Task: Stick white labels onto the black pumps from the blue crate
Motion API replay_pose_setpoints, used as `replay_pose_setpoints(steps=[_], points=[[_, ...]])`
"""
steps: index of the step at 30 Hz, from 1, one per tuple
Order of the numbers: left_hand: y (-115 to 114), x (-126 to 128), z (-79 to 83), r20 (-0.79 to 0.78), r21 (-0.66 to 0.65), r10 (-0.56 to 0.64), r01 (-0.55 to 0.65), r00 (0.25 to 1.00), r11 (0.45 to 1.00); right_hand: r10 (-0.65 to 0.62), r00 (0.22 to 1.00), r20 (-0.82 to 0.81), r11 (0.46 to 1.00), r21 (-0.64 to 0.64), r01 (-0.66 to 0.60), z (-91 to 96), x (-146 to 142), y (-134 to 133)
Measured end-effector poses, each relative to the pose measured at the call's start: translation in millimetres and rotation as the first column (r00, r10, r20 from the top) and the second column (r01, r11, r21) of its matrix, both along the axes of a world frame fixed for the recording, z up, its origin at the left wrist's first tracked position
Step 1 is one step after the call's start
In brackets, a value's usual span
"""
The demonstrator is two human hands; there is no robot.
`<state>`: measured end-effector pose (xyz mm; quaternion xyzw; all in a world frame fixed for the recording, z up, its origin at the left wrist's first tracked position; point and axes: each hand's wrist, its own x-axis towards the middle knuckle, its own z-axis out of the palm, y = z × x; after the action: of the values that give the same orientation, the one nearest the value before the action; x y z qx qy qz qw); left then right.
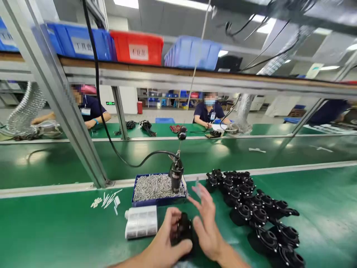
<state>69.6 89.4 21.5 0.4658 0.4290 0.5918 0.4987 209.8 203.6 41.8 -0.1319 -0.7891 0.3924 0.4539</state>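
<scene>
My left hand [167, 242] is closed around a black plastic part [184, 229] low in the middle of the view, just above the green bench [69, 230]. Beside it on the right, my right hand [206, 227] has its fingers spread and holds nothing, its palm close to the same part. Just behind my hands, a black electric screwdriver [176, 176] hangs on a cable over a blue tray of silver screws [156, 188].
Several black parts [251, 208] lie in a row on the right. A white block [141, 222] and small white pieces [107, 201] lie on the left. A slanted metal post [69, 111] rises at the left. Other people sit across the far conveyor. Coloured bins line the shelf above.
</scene>
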Motion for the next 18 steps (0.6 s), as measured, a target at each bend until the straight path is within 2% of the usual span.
replay_pose_setpoints(steps=[2, 4, 7, 13, 18], points=[[-7, -1, 6.8, 0.011, -0.007, 0.02, -0.02, 1.0, 1.0, -0.078, 0.989, -0.125, 0.988, -0.145, 0.06, 8.3, 4, -4], [-9, -3, 6.2, 0.023, -0.023, 0.033, -0.032, 0.999, 0.999, -0.132, 0.978, -0.165, 0.947, -0.311, 0.075, 17.3, 7, -6], [-7, -5, -1.8, 0.007, -0.036, 0.017, -0.017, 1.0, 0.999, -0.096, 0.978, -0.184, 0.891, -0.453, 0.002, 26.4, 9, -8], [-5, -2, -0.9, -0.016, -0.034, 0.152, -0.153, 0.988, 0.988, 0.092, 0.98, -0.177, 0.822, -0.542, -0.175, 22.1, 9, -16], [-4, -1, 2.6, -0.07, -0.035, 0.159, -0.161, 0.985, 0.986, 0.199, 0.977, -0.07, 0.809, -0.552, -0.204, 20.4, 10, -22]])
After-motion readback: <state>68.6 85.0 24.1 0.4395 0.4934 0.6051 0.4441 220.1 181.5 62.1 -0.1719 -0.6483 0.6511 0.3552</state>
